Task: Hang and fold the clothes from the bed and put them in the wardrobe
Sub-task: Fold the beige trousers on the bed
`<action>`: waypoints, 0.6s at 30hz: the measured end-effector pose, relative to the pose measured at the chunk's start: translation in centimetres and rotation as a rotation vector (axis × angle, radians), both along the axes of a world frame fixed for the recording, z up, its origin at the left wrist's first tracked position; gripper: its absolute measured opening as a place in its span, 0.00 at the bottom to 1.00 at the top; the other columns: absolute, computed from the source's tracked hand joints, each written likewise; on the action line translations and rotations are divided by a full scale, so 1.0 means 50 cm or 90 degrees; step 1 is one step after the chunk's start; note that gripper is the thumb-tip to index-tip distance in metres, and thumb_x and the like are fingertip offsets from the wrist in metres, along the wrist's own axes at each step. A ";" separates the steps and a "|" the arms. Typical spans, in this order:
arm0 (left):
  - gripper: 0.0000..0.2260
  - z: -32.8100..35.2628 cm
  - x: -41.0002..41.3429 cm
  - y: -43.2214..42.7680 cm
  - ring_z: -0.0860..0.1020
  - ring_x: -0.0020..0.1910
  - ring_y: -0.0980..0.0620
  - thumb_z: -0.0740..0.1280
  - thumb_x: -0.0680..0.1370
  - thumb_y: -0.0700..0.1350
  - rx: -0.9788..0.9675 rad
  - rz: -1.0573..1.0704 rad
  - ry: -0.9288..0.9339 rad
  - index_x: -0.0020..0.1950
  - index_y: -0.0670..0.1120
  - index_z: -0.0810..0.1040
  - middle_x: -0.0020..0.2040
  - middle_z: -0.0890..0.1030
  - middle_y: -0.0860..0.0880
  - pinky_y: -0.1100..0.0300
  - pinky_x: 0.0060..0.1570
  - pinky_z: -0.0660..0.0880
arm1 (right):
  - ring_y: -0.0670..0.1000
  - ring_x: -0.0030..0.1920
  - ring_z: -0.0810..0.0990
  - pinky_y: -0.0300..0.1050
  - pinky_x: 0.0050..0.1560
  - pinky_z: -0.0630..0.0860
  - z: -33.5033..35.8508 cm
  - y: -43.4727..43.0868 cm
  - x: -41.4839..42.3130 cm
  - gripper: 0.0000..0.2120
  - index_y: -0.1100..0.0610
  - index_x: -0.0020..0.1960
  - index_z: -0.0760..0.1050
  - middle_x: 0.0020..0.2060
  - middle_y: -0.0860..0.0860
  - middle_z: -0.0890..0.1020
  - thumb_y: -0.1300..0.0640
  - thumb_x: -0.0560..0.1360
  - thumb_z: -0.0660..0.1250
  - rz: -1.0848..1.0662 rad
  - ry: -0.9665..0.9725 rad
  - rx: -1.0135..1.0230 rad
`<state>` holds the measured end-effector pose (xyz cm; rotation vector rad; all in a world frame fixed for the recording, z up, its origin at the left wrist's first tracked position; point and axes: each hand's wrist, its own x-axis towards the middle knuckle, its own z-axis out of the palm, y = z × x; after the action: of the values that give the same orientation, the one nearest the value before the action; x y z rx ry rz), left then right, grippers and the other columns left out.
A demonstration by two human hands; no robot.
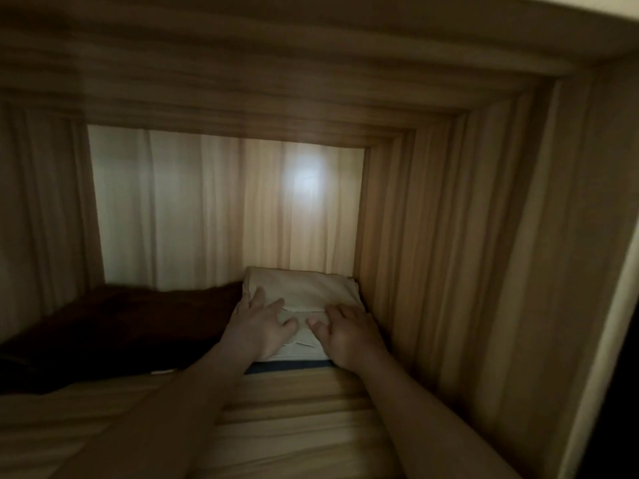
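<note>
A folded cream garment lies at the back right of a wooden wardrobe shelf, on top of a dark blue folded piece whose front edge shows beneath it. My left hand rests flat on the cream garment's left front part, fingers spread. On its right front part my right hand presses down, fingers fairly straight. Both forearms reach in from the bottom of the view.
A dark brown folded cloth fills the shelf's left side, touching the cream pile. The wardrobe's right wall stands close beside the pile. A bright light spot shows on the back panel. The compartment is dim.
</note>
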<state>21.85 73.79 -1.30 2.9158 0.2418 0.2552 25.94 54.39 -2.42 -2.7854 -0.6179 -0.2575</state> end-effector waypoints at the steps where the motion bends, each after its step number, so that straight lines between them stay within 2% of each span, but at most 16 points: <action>1: 0.37 0.001 -0.005 -0.003 0.39 0.80 0.44 0.48 0.78 0.72 -0.004 0.001 -0.002 0.82 0.55 0.51 0.82 0.40 0.45 0.48 0.79 0.41 | 0.57 0.78 0.56 0.57 0.78 0.48 0.000 0.001 -0.010 0.37 0.51 0.80 0.57 0.79 0.54 0.60 0.31 0.80 0.41 -0.011 -0.004 -0.010; 3: 0.35 -0.001 -0.026 -0.014 0.40 0.81 0.44 0.47 0.80 0.69 0.006 -0.001 -0.027 0.82 0.53 0.52 0.83 0.43 0.44 0.48 0.79 0.42 | 0.57 0.79 0.52 0.58 0.79 0.44 -0.006 0.000 -0.038 0.35 0.52 0.81 0.54 0.80 0.55 0.57 0.34 0.82 0.39 -0.034 -0.006 -0.023; 5: 0.32 -0.008 -0.053 -0.023 0.43 0.81 0.42 0.46 0.82 0.65 0.037 -0.009 -0.060 0.82 0.50 0.54 0.82 0.46 0.42 0.47 0.79 0.46 | 0.57 0.80 0.50 0.56 0.79 0.45 -0.016 -0.013 -0.073 0.33 0.54 0.82 0.50 0.81 0.55 0.53 0.37 0.83 0.40 -0.042 -0.002 -0.018; 9: 0.31 0.007 -0.135 -0.022 0.43 0.81 0.42 0.48 0.84 0.63 0.017 -0.065 0.024 0.83 0.49 0.50 0.82 0.44 0.43 0.49 0.79 0.47 | 0.56 0.81 0.44 0.54 0.80 0.47 0.008 -0.064 -0.165 0.36 0.53 0.83 0.43 0.82 0.53 0.45 0.37 0.82 0.51 -0.041 0.120 -0.040; 10: 0.31 0.017 -0.158 -0.023 0.46 0.81 0.42 0.50 0.84 0.63 0.008 -0.088 0.042 0.83 0.48 0.51 0.82 0.47 0.43 0.51 0.79 0.49 | 0.56 0.81 0.48 0.53 0.80 0.51 0.020 -0.074 -0.196 0.37 0.53 0.83 0.46 0.82 0.53 0.47 0.37 0.81 0.54 -0.044 0.145 -0.043; 12: 0.31 0.041 -0.206 -0.029 0.59 0.77 0.44 0.55 0.83 0.62 -0.007 -0.138 0.041 0.81 0.48 0.57 0.80 0.56 0.43 0.55 0.75 0.59 | 0.56 0.77 0.62 0.49 0.76 0.61 0.043 -0.087 -0.264 0.32 0.52 0.80 0.59 0.79 0.53 0.62 0.39 0.80 0.59 -0.034 0.148 -0.022; 14: 0.29 0.065 -0.255 -0.044 0.68 0.71 0.45 0.59 0.81 0.62 0.008 -0.189 0.022 0.79 0.50 0.63 0.77 0.63 0.44 0.56 0.70 0.67 | 0.54 0.66 0.74 0.43 0.63 0.72 0.060 -0.103 -0.346 0.24 0.49 0.74 0.69 0.68 0.49 0.75 0.46 0.80 0.63 -0.045 0.129 0.016; 16: 0.29 0.082 -0.307 -0.067 0.70 0.69 0.46 0.60 0.80 0.63 0.030 -0.247 0.010 0.78 0.51 0.66 0.76 0.64 0.44 0.57 0.65 0.71 | 0.52 0.54 0.77 0.40 0.45 0.69 0.073 -0.126 -0.432 0.14 0.46 0.63 0.74 0.53 0.46 0.79 0.46 0.78 0.64 -0.092 0.122 0.003; 17: 0.28 0.089 -0.334 -0.083 0.70 0.69 0.46 0.61 0.80 0.63 0.036 -0.279 0.007 0.78 0.52 0.66 0.75 0.65 0.44 0.59 0.62 0.71 | 0.53 0.52 0.77 0.40 0.41 0.67 0.081 -0.141 -0.477 0.09 0.46 0.55 0.76 0.48 0.45 0.78 0.44 0.78 0.64 -0.115 0.118 -0.019; 18: 0.28 0.095 -0.361 -0.101 0.71 0.68 0.47 0.61 0.80 0.63 0.040 -0.309 0.006 0.77 0.52 0.67 0.74 0.67 0.45 0.59 0.58 0.71 | 0.54 0.52 0.78 0.41 0.41 0.67 0.087 -0.160 -0.518 0.11 0.49 0.51 0.77 0.46 0.46 0.78 0.42 0.79 0.63 -0.135 0.117 -0.030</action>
<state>3.79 68.76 3.46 2.9212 -0.4755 0.1695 0.02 46.40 1.96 -2.8787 -0.2896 -0.0277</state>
